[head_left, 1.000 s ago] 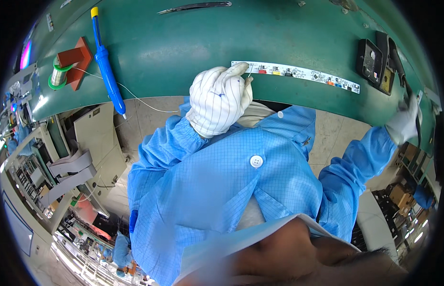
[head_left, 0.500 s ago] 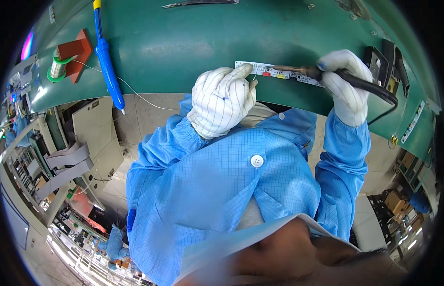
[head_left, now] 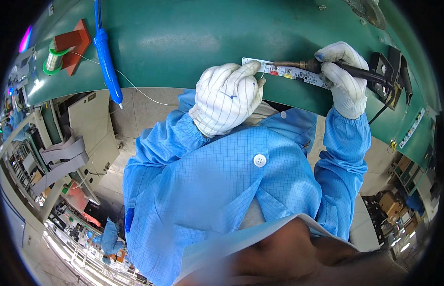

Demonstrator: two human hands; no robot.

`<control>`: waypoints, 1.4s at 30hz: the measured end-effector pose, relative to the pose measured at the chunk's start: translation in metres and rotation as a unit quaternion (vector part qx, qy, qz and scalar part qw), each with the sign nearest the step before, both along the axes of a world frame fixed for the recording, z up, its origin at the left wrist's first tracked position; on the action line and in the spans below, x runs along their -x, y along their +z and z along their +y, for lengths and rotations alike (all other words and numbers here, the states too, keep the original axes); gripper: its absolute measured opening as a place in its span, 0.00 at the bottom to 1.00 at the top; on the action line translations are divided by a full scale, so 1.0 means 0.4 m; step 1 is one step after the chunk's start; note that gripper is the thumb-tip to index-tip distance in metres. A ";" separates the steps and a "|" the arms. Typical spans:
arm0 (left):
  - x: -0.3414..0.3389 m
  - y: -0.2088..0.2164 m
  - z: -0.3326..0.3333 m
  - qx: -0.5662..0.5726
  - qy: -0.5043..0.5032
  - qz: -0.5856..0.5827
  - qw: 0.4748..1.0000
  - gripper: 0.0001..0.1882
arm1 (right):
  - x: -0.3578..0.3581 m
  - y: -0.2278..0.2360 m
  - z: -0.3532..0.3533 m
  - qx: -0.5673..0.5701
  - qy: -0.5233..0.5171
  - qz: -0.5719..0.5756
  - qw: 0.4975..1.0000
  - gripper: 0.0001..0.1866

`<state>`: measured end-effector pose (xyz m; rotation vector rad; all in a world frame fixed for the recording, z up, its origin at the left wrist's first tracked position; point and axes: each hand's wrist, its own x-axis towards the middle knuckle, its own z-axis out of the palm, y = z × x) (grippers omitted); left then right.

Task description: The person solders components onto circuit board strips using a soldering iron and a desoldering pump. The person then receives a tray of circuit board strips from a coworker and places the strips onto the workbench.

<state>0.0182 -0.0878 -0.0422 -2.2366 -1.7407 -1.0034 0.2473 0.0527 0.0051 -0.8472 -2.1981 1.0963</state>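
Circuit board (head_left: 292,76) | left grip (head_left: 227,97), at its left end: pinching solder wire (head_left: 263,74) | right grip (head_left: 349,89): closed around soldering iron (head_left: 299,65)

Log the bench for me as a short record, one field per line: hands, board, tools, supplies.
Left hand: gloved, holding a thin wire
Right hand: gloved, gripping a soldering iron
Iron position: over the white board, contact unclear
Board: flat on the green bench, partly covered
Blue tool: left of both hands, tip beyond bench edge
Wire spool: green-rimmed, beside a red stand
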 end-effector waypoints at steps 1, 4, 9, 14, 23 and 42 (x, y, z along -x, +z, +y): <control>0.000 -0.001 0.000 -0.002 0.001 0.002 1.000 0.11 | 0.001 0.000 0.000 0.000 -0.003 -0.003 1.000 0.05; -0.003 -0.003 0.002 -0.005 0.004 0.011 1.000 0.11 | 0.003 -0.001 0.002 0.022 -0.005 0.010 1.000 0.05; -0.007 -0.004 0.001 -0.005 0.009 0.021 1.000 0.11 | 0.005 0.008 0.004 0.129 -0.036 0.038 0.990 0.05; -0.007 -0.006 0.002 -0.007 0.011 0.023 1.000 0.11 | 0.004 0.009 0.003 0.152 -0.054 0.027 0.986 0.05; -0.004 0.007 0.000 0.024 0.000 0.005 1.000 0.10 | -0.022 0.025 -0.026 -0.108 -0.050 -0.017 0.993 0.07; -0.019 0.029 0.000 0.010 -0.027 0.048 0.998 0.11 | -0.322 -0.099 -0.145 -0.116 -0.524 0.154 0.829 0.16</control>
